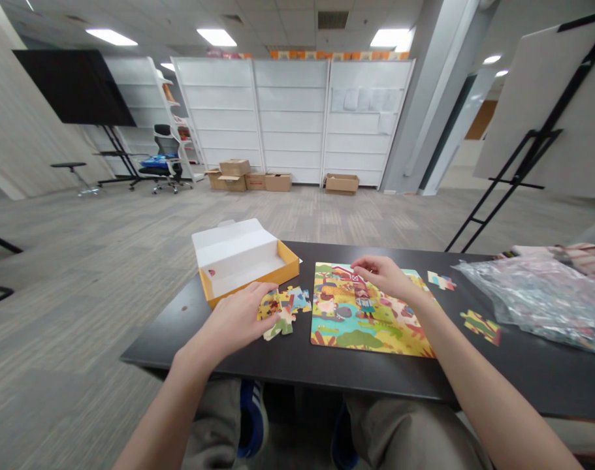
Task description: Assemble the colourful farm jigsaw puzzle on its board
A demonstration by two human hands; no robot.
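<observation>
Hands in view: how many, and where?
2: the left hand at the loose puzzle pieces beside the yellow box; the right hand over the puzzle picture's upper part.

Head view, single: camera worn on the person's head, facing forward and down across the desk [167, 336]. Range: near, close above both forearms [164, 411], which enter from the lower edge, left and right; white shelving [291, 130] well beyond. Field: wide, from knees [415, 427] at the bottom to ceiling lights [216, 37] at the top; puzzle board [358, 326] below and right of centre.
</observation>
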